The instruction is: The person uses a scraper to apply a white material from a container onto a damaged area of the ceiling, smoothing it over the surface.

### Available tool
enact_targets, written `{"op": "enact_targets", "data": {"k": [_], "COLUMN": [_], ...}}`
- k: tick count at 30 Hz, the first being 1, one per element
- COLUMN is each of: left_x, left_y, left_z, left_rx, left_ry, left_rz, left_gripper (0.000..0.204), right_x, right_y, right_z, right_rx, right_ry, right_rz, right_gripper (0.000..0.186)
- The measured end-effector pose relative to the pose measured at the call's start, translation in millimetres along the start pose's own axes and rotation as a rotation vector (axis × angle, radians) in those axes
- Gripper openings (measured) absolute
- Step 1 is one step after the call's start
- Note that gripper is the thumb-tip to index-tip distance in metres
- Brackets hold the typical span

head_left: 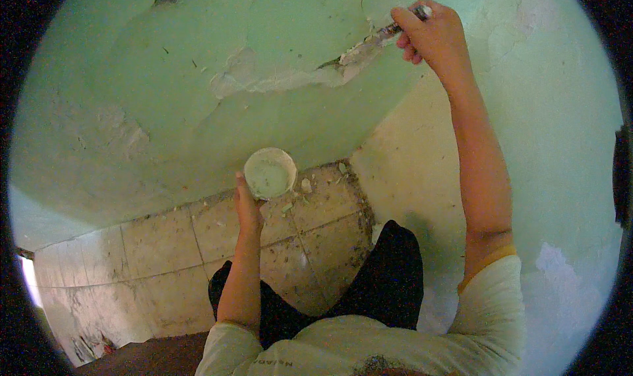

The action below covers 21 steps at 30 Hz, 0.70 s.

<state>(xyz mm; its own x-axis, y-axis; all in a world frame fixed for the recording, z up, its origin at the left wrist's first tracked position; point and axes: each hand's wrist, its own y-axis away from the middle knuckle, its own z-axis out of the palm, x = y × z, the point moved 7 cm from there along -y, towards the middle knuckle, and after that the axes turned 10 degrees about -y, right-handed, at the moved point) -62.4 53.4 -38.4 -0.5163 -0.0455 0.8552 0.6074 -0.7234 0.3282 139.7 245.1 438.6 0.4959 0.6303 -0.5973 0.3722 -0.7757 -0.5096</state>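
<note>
My right hand (436, 38) is closed around the handle of a putty knife (390, 30), reaching up to the green wall (297, 20). The knife's blade meets the right end of a pale, rough strip (264, 79) where the paint is broken; a dark crack shows beside the blade. Lower down and to the left, my left hand (246, 208) grips a round white tub (295, 172) from its side and underneath. The tub's open top faces up, with pale, wet-looking material inside. Some of the left fingers are hidden behind the tub.
Below lies a dirty tiled floor (158, 244), with paint and plaster flakes (306, 185) near the wall's foot. A second wall (554, 145) rises on my right, meeting the first in a corner. A brown surface (158, 356) sits at the lower left.
</note>
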Motion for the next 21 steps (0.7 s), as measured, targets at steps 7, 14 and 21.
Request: {"op": "enact_targets", "data": {"k": [7,14,21], "left_x": [-3.5,1.0,-0.8], "left_y": [-2.8,1.0,-5.6], "left_z": [-1.4,-1.6,-13.8], "left_rx": [-0.004,-0.004,0.018], "left_ry": [-0.007,-0.023,0.015], "left_rz": [-0.011,-0.001,0.013], "left_gripper": [0.072,0.073,0.075], "right_x": [-59.3,-66.3,-67.9], "right_y": [-0.8,13.7,22.2], "right_z": [3.5,-23.7,-37.9], "right_rx": [0.087,0.128,0.058], "right_ry": [0.051,0.027,0.074], "right_rz": [0.202,0.097,0.136], "right_gripper": [0.021,0.024,0.023]}}
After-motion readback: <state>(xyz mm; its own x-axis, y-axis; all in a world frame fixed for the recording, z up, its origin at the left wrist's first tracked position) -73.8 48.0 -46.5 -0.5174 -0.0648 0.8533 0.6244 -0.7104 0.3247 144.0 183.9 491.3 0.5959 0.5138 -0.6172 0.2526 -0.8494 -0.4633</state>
